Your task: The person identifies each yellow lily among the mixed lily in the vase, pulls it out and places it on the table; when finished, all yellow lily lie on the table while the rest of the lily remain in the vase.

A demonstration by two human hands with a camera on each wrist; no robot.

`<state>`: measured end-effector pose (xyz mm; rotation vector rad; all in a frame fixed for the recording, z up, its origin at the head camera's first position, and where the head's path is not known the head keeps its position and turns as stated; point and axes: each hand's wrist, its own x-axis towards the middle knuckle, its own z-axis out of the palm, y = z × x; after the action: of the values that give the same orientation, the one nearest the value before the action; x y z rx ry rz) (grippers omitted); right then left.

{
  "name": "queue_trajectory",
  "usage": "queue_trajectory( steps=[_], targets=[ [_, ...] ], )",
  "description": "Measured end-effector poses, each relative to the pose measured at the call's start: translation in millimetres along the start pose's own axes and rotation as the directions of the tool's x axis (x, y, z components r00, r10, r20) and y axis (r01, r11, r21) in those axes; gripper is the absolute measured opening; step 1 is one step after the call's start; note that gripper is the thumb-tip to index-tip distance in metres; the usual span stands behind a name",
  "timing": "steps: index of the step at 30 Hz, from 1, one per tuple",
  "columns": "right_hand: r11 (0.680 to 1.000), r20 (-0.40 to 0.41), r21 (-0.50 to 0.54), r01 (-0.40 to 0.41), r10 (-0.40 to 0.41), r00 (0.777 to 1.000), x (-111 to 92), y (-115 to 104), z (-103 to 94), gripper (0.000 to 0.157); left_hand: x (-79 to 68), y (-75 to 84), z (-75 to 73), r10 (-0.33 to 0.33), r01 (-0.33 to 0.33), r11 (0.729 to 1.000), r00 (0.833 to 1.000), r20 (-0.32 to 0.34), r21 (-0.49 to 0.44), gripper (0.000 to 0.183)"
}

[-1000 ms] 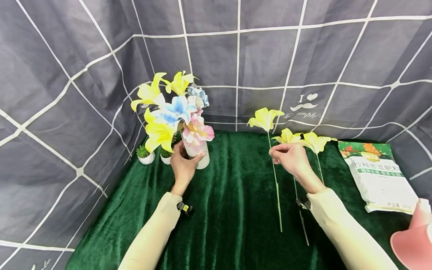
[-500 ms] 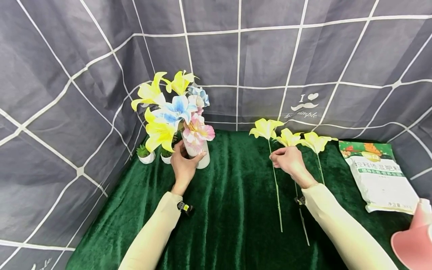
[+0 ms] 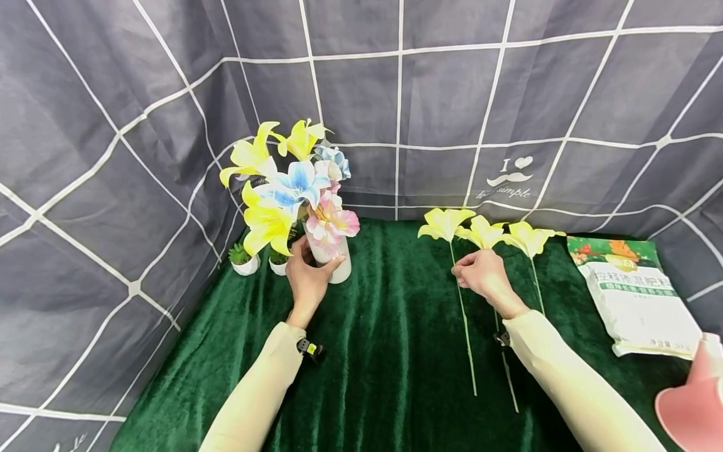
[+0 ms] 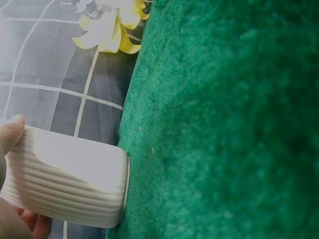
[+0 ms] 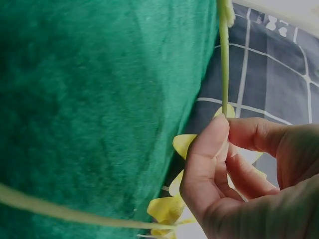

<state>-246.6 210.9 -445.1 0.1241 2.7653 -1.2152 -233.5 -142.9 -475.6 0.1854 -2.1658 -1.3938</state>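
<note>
In the head view my left hand point(image 3: 307, 279) grips the white ribbed vase point(image 3: 341, 269), thumb and fingers on opposite sides. The vase stands upright, its base against the cloth in the left wrist view. It holds yellow lilies point(image 3: 265, 220), a blue lily point(image 3: 299, 182) and pink flowers point(image 3: 333, 220). My right hand point(image 3: 487, 279) pinches the thin green stem point(image 5: 224, 69) of a single yellow lily point(image 3: 445, 224) between thumb and fingers, below the bloom. Right beside it are a second yellow lily point(image 3: 482, 232) and a third yellow lily point(image 3: 528, 238), their stems pointing towards me.
Two small potted plants point(image 3: 245, 260) stand left of the vase. On the right lies a white and green printed bag point(image 3: 638, 301), with a pink plastic object point(image 3: 691, 402) nearer me. Green velvet cloth point(image 3: 373, 351) covers the table; a grey checked curtain point(image 3: 440, 94) hangs behind.
My right hand has come down with the yellow lily, so its bloom now sits level with the other two. The stem's lower end has shifted slightly nearer me. The left hand and vase are unmoved.
</note>
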Motion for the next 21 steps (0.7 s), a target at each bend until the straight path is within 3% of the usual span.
queue_trajectory(
  steps=[8, 21],
  targets=[
    [0.998, 0.056, 0.047, -0.031, 0.028, 0.998, 2, 6, 3.3, 0.022, 0.2, 1.6, 0.0, -0.008, 0.009, 1.0, 1.0, -0.006, 0.006, 0.081],
    [1.0, -0.063, 0.02, -0.011, 0.012, 0.998, -15, -12, -6.8, 0.028, 0.0, 1.0, -0.9, 0.005, -0.005, 1.0, 1.0, 0.0, -0.004, 0.081]
  ],
)
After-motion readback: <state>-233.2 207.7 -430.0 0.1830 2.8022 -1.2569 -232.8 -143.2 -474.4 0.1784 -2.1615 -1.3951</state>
